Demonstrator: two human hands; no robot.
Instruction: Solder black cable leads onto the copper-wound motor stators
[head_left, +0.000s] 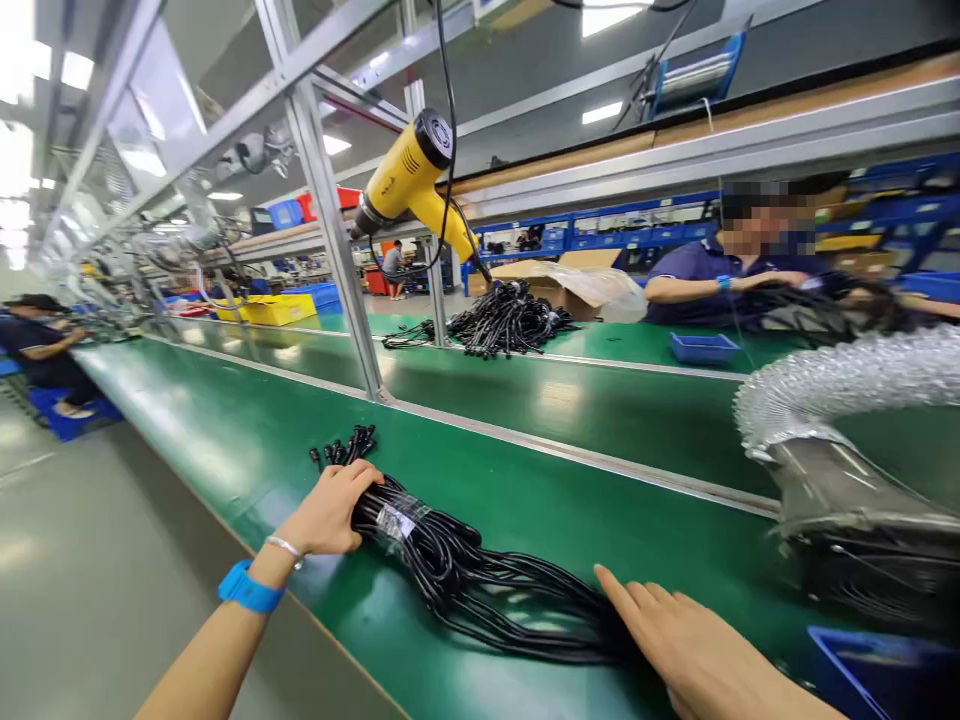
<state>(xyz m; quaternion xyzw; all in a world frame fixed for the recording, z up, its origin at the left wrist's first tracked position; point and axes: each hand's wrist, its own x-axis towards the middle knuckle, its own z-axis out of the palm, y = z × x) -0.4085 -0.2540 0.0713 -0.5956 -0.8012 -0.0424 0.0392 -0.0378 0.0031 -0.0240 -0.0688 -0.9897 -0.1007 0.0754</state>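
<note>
A long bundle of black cables [450,560] lies across the green bench top, bound near its left part with clear wrap and a white label. My left hand [337,508], with a blue wristband and a silver bracelet, is closed around the bundle's left part; black connector ends [349,445] stick out beyond it. At the other end my right hand [682,640] rests against the looped cables. Its fingers are stretched out and the back of the hand faces me. The thumb and palm are hidden.
A yellow heat gun [409,185] hangs from the metal frame. Behind the divider lies a pile of black cables [510,320]. A silver duct [847,385] and blue bin [877,670] stand at right. A co-worker [690,280] handles cables opposite.
</note>
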